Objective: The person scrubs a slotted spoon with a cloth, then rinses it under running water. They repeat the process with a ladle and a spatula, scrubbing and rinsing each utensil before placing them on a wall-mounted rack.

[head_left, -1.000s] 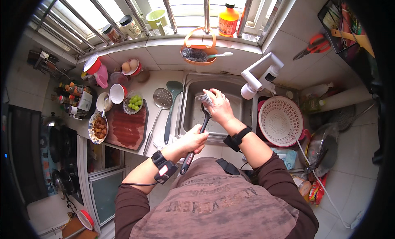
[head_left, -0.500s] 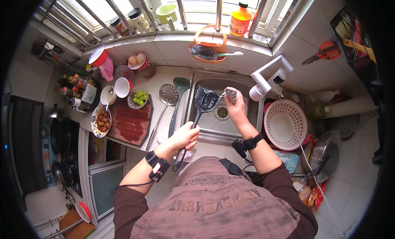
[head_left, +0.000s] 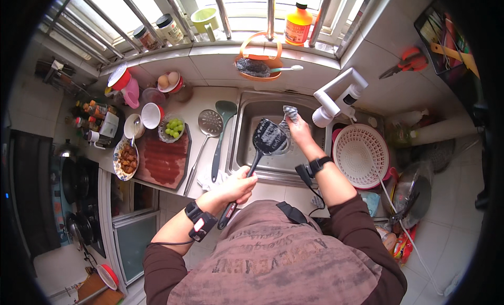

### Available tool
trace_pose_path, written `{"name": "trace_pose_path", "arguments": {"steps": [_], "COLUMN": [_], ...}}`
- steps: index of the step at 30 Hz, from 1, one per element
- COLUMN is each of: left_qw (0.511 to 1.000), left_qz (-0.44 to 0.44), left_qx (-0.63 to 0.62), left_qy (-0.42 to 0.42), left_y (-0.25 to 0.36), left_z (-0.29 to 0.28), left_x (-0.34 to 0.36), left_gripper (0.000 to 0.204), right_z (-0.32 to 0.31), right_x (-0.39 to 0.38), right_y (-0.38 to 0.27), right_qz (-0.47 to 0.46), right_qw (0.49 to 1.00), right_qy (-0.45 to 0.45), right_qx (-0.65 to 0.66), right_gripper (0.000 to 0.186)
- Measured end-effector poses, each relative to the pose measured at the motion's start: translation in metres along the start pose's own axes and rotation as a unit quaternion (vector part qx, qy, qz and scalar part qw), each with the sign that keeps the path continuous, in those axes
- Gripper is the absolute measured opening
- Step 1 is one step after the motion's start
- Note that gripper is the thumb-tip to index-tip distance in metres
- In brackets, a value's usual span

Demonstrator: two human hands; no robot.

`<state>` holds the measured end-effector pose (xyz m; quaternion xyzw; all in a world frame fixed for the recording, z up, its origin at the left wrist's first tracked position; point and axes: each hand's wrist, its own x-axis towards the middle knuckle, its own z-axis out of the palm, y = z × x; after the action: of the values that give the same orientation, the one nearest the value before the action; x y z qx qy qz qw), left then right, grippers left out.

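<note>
My left hand [head_left: 238, 186] is closed around the handle of a black turner [head_left: 270, 136], held tilted over the near side of the steel sink [head_left: 232, 142]. White, foam-like patches cover parts of its blade. My right hand [head_left: 299, 131] grips a grey-and-white striped cloth [head_left: 290, 113], which bunches up past the fingers and hangs beside the blade's right edge. Whether the cloth touches the blade I cannot tell. On the counter left of the sink lie a metal skimmer [head_left: 210, 123] and a dark green turner [head_left: 226, 109].
A white faucet [head_left: 336, 98] reaches over the sink's right side. Right of it sits a white colander [head_left: 361, 154]. To the left are a cutting board [head_left: 167, 161], a bowl of green grapes [head_left: 174, 127] and a plate of brown food [head_left: 126, 159]. An orange basket [head_left: 262, 74] hangs behind.
The turner's blade has moved nearer to me and slightly right, changing its tilt. My right hand and the cloth have shifted a little away from me. The whole view has turned slightly.
</note>
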<state>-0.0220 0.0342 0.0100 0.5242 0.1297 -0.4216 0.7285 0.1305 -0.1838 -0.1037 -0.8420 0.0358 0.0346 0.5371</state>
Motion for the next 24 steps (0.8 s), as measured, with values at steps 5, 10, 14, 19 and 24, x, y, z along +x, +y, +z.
{"name": "trace_pose_path", "arguments": {"steps": [5,10,14,19,24], "left_qw": [1.000,0.999,0.998,0.991,0.974], "left_qz": [-0.019,-0.021,-0.050,0.009,0.111], "left_qx": [-0.017,0.027,0.044,0.047,-0.076], "left_qy": [0.003,0.013,-0.018,0.121,0.183], "left_y": [0.012,0.013,0.001,0.001,0.004], "left_z": [0.003,0.017,0.015,-0.005,-0.022], "left_x": [0.011,0.019,0.009,0.007,0.029], "left_gripper": [0.013,0.015,0.018,0.023,0.021], "right_z": [0.020,0.023,0.012,0.004,0.013], "right_x": [-0.059,-0.045,-0.007,0.005,-0.033], "right_y": [-0.040,-0.045,-0.005,0.033,0.002], "right_qz": [-0.340,-0.294,-0.197,-0.017,-0.118], "right_qw": [0.937,0.928,0.968,0.991,0.966], "right_qy": [-0.043,-0.077,-0.095,-0.066,-0.057], "right_qx": [-0.073,-0.215,-0.127,0.113,0.224], "right_gripper": [0.042,0.043,0.035,0.033,0.030]}}
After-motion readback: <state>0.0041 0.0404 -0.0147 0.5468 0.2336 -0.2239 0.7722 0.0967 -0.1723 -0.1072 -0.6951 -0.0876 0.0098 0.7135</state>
